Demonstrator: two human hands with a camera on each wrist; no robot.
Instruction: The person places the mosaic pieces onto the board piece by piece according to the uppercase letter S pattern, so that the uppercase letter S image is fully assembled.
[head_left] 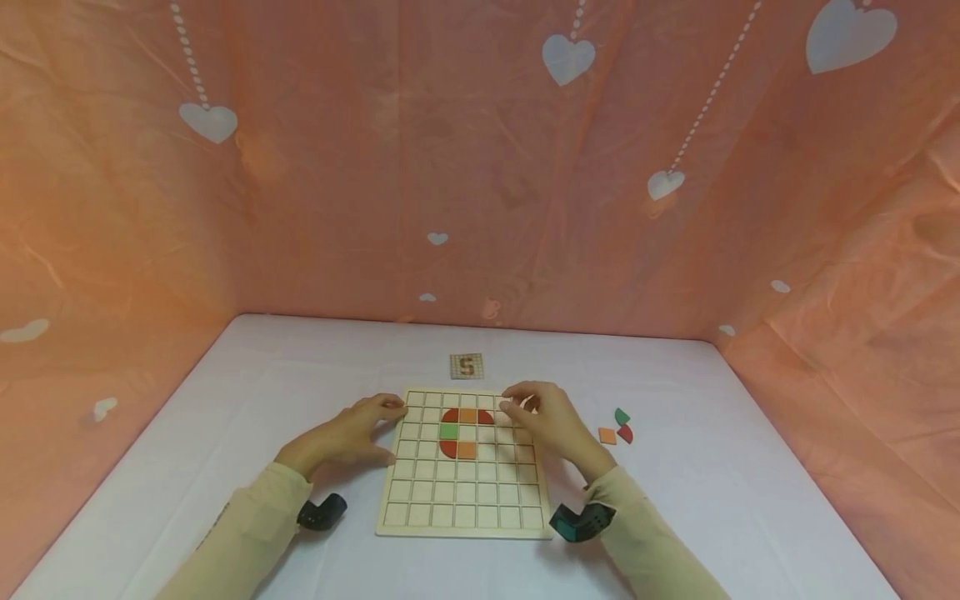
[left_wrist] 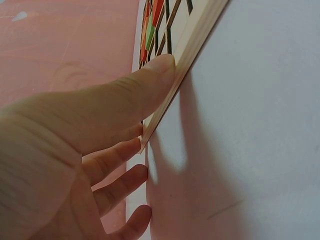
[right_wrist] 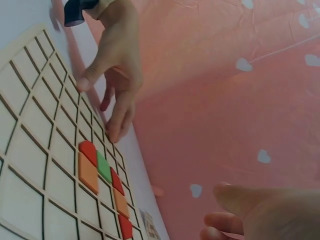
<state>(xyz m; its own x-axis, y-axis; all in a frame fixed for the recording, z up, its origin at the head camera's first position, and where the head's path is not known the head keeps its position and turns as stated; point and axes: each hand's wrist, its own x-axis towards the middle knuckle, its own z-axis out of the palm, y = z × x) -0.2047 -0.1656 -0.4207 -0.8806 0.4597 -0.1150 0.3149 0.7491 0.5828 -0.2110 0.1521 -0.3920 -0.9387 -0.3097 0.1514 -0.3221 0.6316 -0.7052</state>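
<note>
A wooden grid board point(head_left: 465, 493) lies flat on the table. Grouped in its upper half are several pieces: red rounded ones point(head_left: 486, 417), orange squares point(head_left: 467, 450) and a green square point(head_left: 448, 432). My left hand point(head_left: 351, 432) is at the board's left side; in the left wrist view its thumb point(left_wrist: 159, 70) touches the edge and the fingers are spread lower down. Over the upper right corner is my right hand point(head_left: 546, 417), fingers loosely bent, with no piece visible in it. In the right wrist view only part of that hand point(right_wrist: 270, 212) shows.
Right of the board lie a green rounded piece point(head_left: 622, 416), an orange square piece point(head_left: 607, 436) and a red rounded piece point(head_left: 626, 433). Behind the board is a small card point(head_left: 467, 366) with a 5-like figure. Orange cloth point(head_left: 480, 167) with hearts surrounds the white table point(head_left: 300, 358).
</note>
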